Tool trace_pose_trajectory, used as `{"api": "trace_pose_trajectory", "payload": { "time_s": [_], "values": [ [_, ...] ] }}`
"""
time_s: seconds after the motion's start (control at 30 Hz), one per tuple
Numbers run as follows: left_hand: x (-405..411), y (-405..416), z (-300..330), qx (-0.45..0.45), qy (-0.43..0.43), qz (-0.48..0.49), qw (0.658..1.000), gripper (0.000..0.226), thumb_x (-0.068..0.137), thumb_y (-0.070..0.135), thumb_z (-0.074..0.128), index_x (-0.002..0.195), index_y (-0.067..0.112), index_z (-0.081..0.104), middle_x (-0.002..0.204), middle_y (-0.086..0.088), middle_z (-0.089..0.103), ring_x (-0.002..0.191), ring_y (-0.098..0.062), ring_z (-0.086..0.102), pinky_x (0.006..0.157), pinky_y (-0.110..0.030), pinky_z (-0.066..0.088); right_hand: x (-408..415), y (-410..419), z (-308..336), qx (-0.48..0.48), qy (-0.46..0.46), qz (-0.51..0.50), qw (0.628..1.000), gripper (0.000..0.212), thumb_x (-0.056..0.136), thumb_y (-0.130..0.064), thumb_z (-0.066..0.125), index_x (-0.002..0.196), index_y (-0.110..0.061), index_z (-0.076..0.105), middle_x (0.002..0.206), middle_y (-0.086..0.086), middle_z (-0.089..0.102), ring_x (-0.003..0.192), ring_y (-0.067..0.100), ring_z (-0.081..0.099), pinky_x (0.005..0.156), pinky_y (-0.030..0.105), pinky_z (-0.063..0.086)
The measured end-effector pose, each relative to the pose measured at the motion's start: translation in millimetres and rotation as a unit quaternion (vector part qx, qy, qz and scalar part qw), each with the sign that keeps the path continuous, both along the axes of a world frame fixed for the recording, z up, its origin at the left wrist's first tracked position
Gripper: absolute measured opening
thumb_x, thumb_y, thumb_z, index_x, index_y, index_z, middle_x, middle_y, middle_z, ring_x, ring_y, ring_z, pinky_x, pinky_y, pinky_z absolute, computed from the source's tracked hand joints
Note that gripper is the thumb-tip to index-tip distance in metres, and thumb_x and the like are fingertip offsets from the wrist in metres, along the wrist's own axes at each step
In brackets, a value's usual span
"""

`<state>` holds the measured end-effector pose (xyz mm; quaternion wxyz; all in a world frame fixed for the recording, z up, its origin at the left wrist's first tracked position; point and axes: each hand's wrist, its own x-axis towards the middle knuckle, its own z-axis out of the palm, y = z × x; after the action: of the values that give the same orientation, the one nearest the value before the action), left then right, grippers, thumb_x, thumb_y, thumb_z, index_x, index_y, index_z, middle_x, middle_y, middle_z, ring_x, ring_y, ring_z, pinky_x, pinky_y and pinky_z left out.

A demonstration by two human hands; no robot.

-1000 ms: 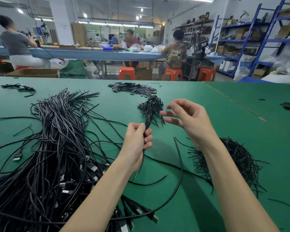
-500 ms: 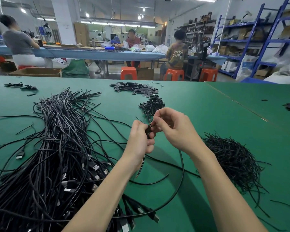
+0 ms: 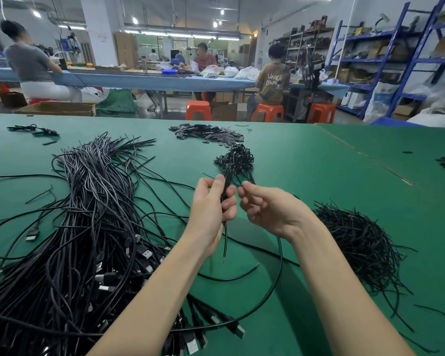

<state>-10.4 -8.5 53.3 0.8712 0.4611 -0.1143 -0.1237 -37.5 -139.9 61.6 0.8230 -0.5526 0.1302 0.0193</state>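
Drawing apart over the green felt table [image 3: 319,176], the right hand [image 3: 267,211] is hovering half-curled, its grasp unclear; the left hand [image 3: 211,209] is clenching the thin black cable [image 3: 225,240] upright above the table. Pinching nearer its tip is looking advisable.

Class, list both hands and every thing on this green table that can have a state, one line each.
left hand, fingers curled round the black cable.
right hand, fingers loosely curled, nothing seen in them.
black cable, gripped, one end hanging below the left hand.
cable pile, loose tangle lying on the table.
tie heap, loose, untouched.
flat black pieces, scattered heap, untouched.
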Motion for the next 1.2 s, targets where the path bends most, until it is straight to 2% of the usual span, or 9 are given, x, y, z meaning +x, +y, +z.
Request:
{"api": "trace_pose_trajectory", "payload": {
  "time_s": [0.1, 0.27, 0.43, 0.6, 0.7, 0.9, 0.97, 1.07, 1.2],
  "values": [
    [-1, 5, -2, -0.006, -0.018, -0.064, 0.998, 0.025, 0.106, 0.016, 0.044, 0.083, 0.014, 0.034, 0.063, 0.0, 0.047, 0.05, -0.008, 0.031, 0.038, -0.015, 0.023, -1, -6, -4, 0.044, 0.05, 0.058, 0.996, 0.026, 0.077, -0.021, 0.072, 0.1, -0.008, 0.069, 0.078, -0.005, 0.066, 0.061, 0.002, 0.058, 0.041, 0.009, 0.04],
    [-4, 8, -9, 0.043, -0.079, -0.203, 0.975, 0.021, 0.098, 0.019, 0.054, 0.083, 0.015, 0.04, 0.068, -0.002, 0.053, 0.053, -0.008, 0.033, 0.041, -0.013, 0.023, -11, -31, -3, -0.094, -0.021, 0.112, 0.989, 0.011, 0.075, -0.02, 0.07, 0.079, -0.011, 0.076, 0.073, 0.0, 0.069, 0.064, 0.003, 0.056, 0.045, 0.008, 0.036],
    [-9, 11, -11, 0.091, -0.099, -0.297, 0.945, 0.018, 0.092, 0.02, 0.059, 0.085, 0.015, 0.043, 0.072, -0.007, 0.063, 0.053, -0.006, 0.038, 0.045, -0.013, 0.026, -20, -49, -6, -0.246, -0.12, 0.126, 0.954, 0.012, 0.081, -0.029, 0.073, 0.084, -0.018, 0.07, 0.07, 0.002, 0.063, 0.07, 0.016, 0.053, 0.062, 0.03, 0.031],
    [-7, 14, -10, 0.085, -0.101, -0.349, 0.928, 0.017, 0.097, 0.016, 0.058, 0.086, 0.017, 0.044, 0.081, -0.012, 0.069, 0.056, -0.008, 0.041, 0.049, -0.013, 0.032, -20, -50, -6, -0.205, -0.185, 0.144, 0.95, 0.042, 0.067, -0.041, 0.088, 0.075, -0.007, 0.065, 0.068, 0.009, 0.05, 0.069, 0.026, 0.038, 0.066, 0.047, 0.013],
    [-2, 17, -10, 0.108, -0.119, -0.359, 0.919, 0.016, 0.097, 0.016, 0.058, 0.088, 0.018, 0.044, 0.087, -0.015, 0.071, 0.058, -0.009, 0.042, 0.05, -0.014, 0.033, -18, -51, -3, -0.23, -0.182, 0.145, 0.945, 0.017, 0.073, -0.031, 0.076, 0.072, -0.015, 0.072, 0.07, 0.006, 0.056, 0.069, 0.021, 0.041, 0.064, 0.039, 0.024],
    [3, 22, -8, 0.162, -0.135, -0.331, 0.92, 0.03, 0.092, 0.019, 0.062, 0.114, 0.003, 0.051, 0.097, -0.014, 0.074, 0.06, -0.006, 0.044, 0.051, -0.013, 0.035, -13, -53, 2, -0.314, -0.214, 0.139, 0.914, 0.023, 0.079, -0.036, 0.076, 0.077, -0.013, 0.075, 0.078, 0.016, 0.052, 0.066, 0.048, 0.035, 0.067, 0.051, 0.022],
    [4, 22, -8, 0.174, -0.135, -0.317, 0.923, 0.039, 0.09, 0.019, 0.064, 0.12, -0.005, 0.054, 0.099, -0.013, 0.074, 0.06, -0.006, 0.045, 0.051, -0.012, 0.034, -10, -51, 5, -0.32, -0.219, 0.128, 0.913, 0.023, 0.077, -0.037, 0.077, 0.079, -0.014, 0.076, 0.076, 0.013, 0.055, 0.067, 0.04, 0.035, 0.066, 0.05, 0.021],
    [5, 22, -7, 0.167, -0.131, -0.281, 0.936, 0.019, 0.084, 0.02, 0.069, 0.095, 0.007, 0.06, 0.098, -0.018, 0.074, 0.057, -0.007, 0.046, 0.052, -0.012, 0.034, -8, -48, 8, -0.315, -0.202, 0.094, 0.923, 0.02, 0.074, -0.039, 0.079, 0.087, -0.023, 0.078, 0.078, 0.007, 0.064, 0.071, 0.026, 0.038, 0.062, 0.035, 0.028],
    [8, 16, -12, 0.163, -0.106, -0.164, 0.967, 0.012, 0.086, 0.013, 0.073, 0.082, 0.015, 0.062, 0.092, -0.018, 0.076, 0.06, -0.011, 0.048, 0.053, -0.014, 0.037, -6, -44, 15, -0.255, -0.167, -0.028, 0.952, 0.016, 0.094, -0.021, 0.069, 0.108, -0.026, 0.074, 0.103, -0.001, 0.077, 0.065, 0.007, 0.057, 0.056, 0.018, 0.044]
  ]
}}
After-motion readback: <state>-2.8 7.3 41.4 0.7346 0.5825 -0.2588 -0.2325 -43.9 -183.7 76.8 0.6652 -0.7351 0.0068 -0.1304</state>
